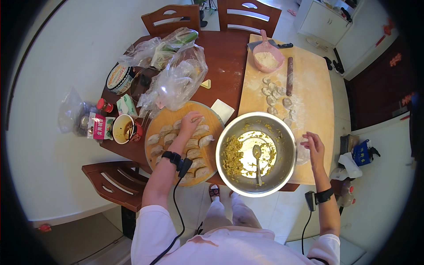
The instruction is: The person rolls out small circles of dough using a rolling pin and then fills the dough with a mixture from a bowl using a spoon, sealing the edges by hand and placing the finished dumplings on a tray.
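Observation:
My left hand (pixel 189 124) reaches over a round wooden board (pixel 215 118) where several folded dumplings (pixel 193 153) lie in rows. Its fingers are drawn together on a pale dumpling (pixel 201 120) at the far edge of the rows; they partly hide it. My right hand (pixel 314 148) hovers at the right of a steel bowl (pixel 291 152), fingers bent and apart with nothing between them. Close beside it, a flat dough wrapper (pixel 303 154) lies on the floured board. Chopped yellow-green filling (pixel 232 155) and a metal spoon (pixel 257 154) are in the bowl.
The large floured board (pixel 316 101) carries small dough pieces (pixel 271 99), a rolling pin (pixel 289 76), a pink flour scoop (pixel 269 59) and a knife (pixel 285 45). Plastic bags (pixel 181 79), a paper cup (pixel 123 129) and a round tub (pixel 120 79) crowd the left.

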